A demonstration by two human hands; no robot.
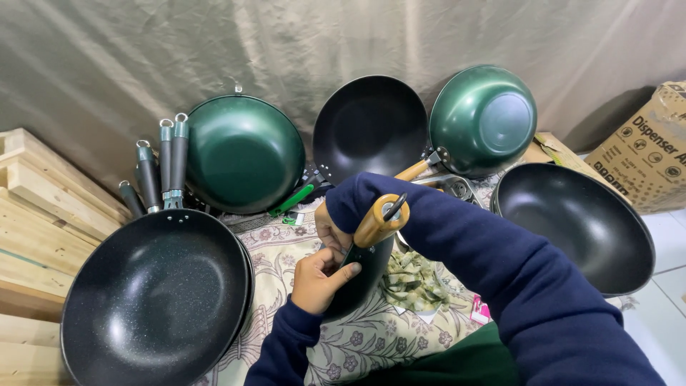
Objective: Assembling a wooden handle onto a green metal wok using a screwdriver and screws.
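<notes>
Wooden planks point(32, 214) stack up at the far left, pale and stepped. Just beside them sits a big speckled black wok point(153, 293) on the floral cloth point(364, 339), with a cluster of grey handles point(161, 171) sticking up behind it. Next along, a green wok point(243, 154) leans bottom-out against the drape point(286, 43).

Now to the middle, and here's the action: left hand point(320, 280) curled around the dark rim of a small pan point(361, 275), thumb pressed on its edge, gripping it firm. The pan stands tilted on edge between the two arms, right over the cloth, with its tan wooden handle point(380, 220) poking up toward the camera, a metal ring at its tip. Right hand point(330, 232) is tucked behind the pan, mostly hidden by the navy sleeve point(500, 271); fingers look wrapped on the pan's far side, though I cannot tell how tightly.

Behind them, a black wok point(370, 129) stands propped against the drape. Right of it, a second green wok point(484, 118) shows its flat base. Further right, another black wok point(575, 225) tips open toward us, and a cardboard box point(647, 146) closes the far right.
</notes>
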